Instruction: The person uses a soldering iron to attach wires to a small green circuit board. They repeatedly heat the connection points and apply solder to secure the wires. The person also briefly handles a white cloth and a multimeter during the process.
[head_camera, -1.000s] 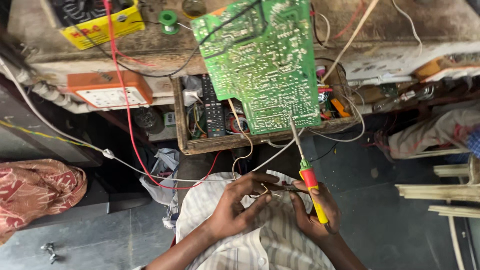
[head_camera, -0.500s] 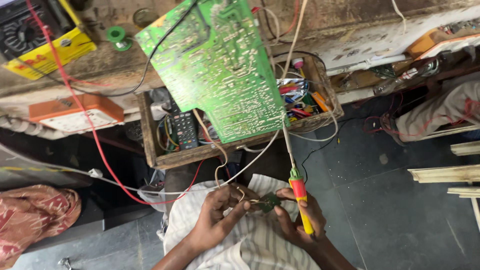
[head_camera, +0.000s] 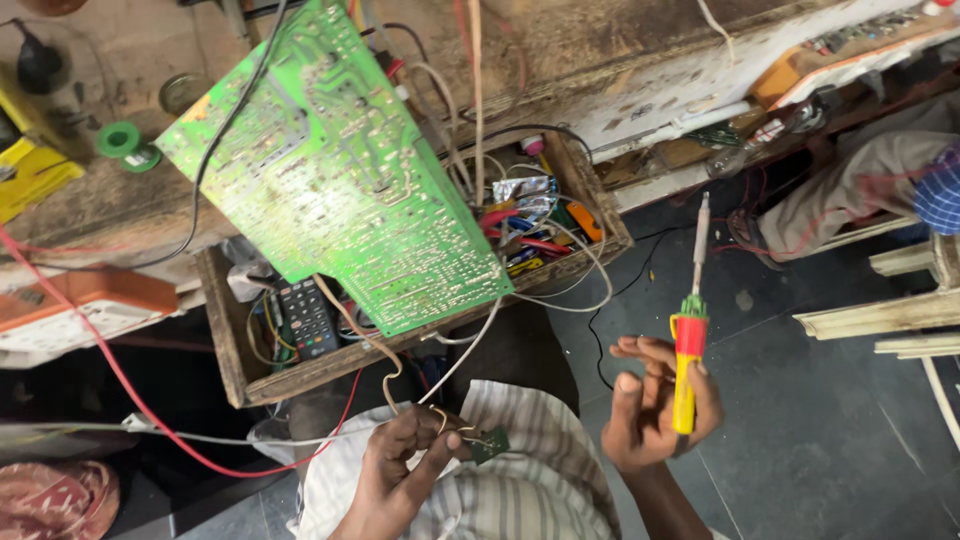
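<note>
My left hand pinches a small dark green circuit piece with thin wires, low over my striped shirt. Pale wires run from it up to a large green circuit board leaning on the open wooden drawer. My right hand is off to the right, apart from the left one. It grips a soldering iron by its yellow and red handle, metal tip pointing up.
The drawer holds a black remote, tools and tangled wires. On the worn bench sit a green solder spool and a yellow meter. An orange and white box lies left. A red wire loops below. Another person's leg is at right.
My right hand has pulled the soldering iron away to the right and upright, off the small piece. The view has swung left and closer, so the board looks bigger.
</note>
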